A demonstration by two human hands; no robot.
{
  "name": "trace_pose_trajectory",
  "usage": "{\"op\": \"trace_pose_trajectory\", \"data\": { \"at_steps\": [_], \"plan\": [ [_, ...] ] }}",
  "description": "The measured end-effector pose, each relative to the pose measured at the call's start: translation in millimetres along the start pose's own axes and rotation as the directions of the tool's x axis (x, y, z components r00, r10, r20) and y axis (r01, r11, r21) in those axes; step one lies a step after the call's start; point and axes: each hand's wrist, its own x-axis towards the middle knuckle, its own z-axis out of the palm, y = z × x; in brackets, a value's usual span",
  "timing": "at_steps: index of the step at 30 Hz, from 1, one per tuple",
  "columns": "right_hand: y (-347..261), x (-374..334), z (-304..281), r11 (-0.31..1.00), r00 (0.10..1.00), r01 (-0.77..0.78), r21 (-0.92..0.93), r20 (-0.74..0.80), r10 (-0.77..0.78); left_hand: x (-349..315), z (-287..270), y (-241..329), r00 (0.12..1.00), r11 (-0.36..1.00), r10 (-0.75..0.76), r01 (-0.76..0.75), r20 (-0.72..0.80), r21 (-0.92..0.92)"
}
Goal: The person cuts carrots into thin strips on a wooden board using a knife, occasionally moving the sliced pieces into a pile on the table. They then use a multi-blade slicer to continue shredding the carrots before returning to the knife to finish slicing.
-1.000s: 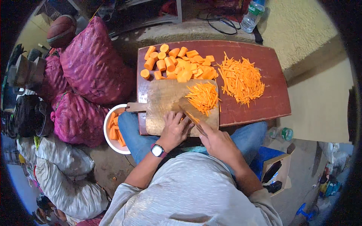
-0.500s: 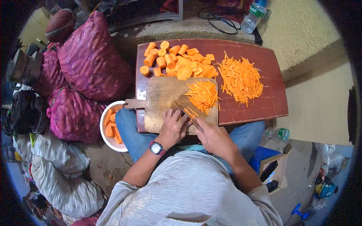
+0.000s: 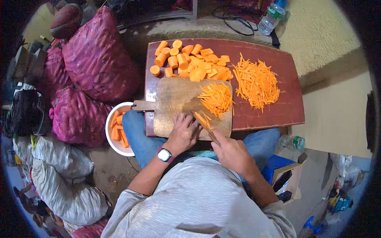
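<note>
From where I stand, the person's right hand (image 3: 233, 154) is closed around the handle of a knife (image 3: 214, 137), its blade pointing up and left, a few loose carrot strips (image 3: 202, 119) lying along it. Just to its left, the left hand (image 3: 183, 130) is bent over the wooden cutting board (image 3: 170, 93), fingers curled down and close together; I can't tell whether anything is pinched beneath them. A wristwatch (image 3: 164, 155) sits behind that hand. Ahead of the knife, on the board's right side, there's a small heap of carrot sticks (image 3: 218, 100); further ahead and right of both hands, a bigger mound of shreds (image 3: 257, 85) lies straight on the red table (image 3: 287, 113). Beyond the board, in front of the left hand, thick carrot chunks (image 3: 182, 60) crowd together. Left of the hands, beside the knee, a white basin (image 3: 108, 133) holds more carrot pieces (image 3: 119, 129), with bulging pink sacks (image 3: 97, 59) past it
</note>
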Motion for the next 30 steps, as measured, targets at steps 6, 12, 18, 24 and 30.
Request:
{"op": "trace_pose_trajectory", "data": {
  "at_steps": [6, 12, 18, 24, 30],
  "plan": [
    [10, 22, 13, 0.991, 0.988, 0.13, -0.027, -0.082, -0.132, 1, -1, -3, 0.999, 1.0, 0.021, -0.021, 0.029, 0.008],
    [5, 2, 12, 1.0, 1.0, 0.018, 0.003, -0.02, -0.018, 1, -6, 1, 0.999, 1.0, -0.003, 0.004, 0.038, -0.026],
    [-3, 11, 4, 0.999, 0.999, 0.046, -0.009, -0.02, -0.046, -3, -4, -5, 0.997, 1.0, -0.014, 0.013, 0.073, 0.008],
    [8, 18, 17, 0.996, 0.993, 0.083, 0.012, -0.088, -0.082, -1, -5, -3, 0.999, 0.998, -0.013, 0.014, 0.031, -0.06],
    [-6, 4, 1, 0.998, 1.0, 0.024, 0.061, -0.012, -0.023, -7, 0, -6, 0.998, 0.998, -0.043, 0.044, 0.036, -0.044]
  ]
}}
